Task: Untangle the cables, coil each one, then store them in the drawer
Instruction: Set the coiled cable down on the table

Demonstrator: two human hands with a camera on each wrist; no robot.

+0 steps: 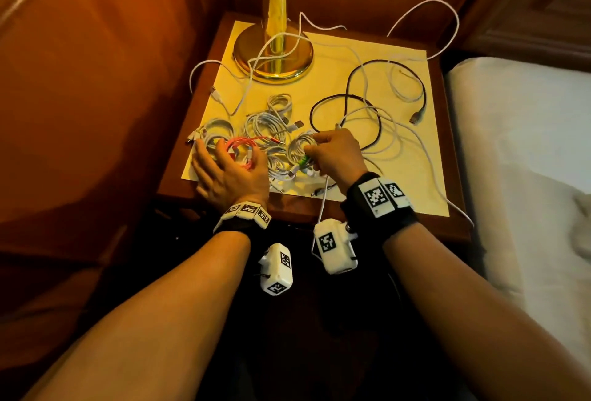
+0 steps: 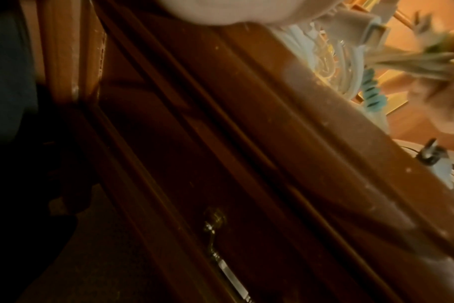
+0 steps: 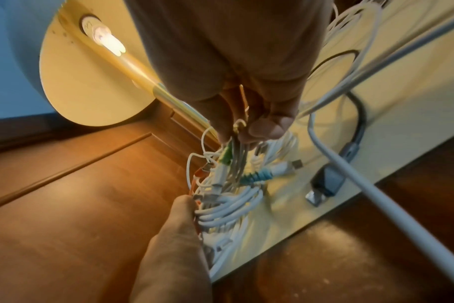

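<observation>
Several coiled white cables (image 1: 265, 125) lie bunched at the front of the nightstand top (image 1: 415, 221). My left hand (image 1: 224, 157) rests flat with spread fingers on a pink coil (image 1: 243, 148). To the right, my right hand (image 1: 311, 152) pinches a white coil (image 1: 295, 144) near its green plug (image 1: 303, 161); the right wrist view shows its fingertips (image 3: 265, 129) closed on the strands. A loose black cable (image 1: 377, 125) and loose white cables (image 1: 415, 141) sprawl over the right half. In the left wrist view the drawer front (image 2: 220, 164) sits shut below the top, with its brass handle (image 2: 215, 231).
A brass lamp base (image 1: 275, 55) stands at the back left with a white cable looped round it. A bed (image 1: 527, 144) lies along the right, wood panelling to the left. One white cable hangs over the nightstand's front edge by my right wrist.
</observation>
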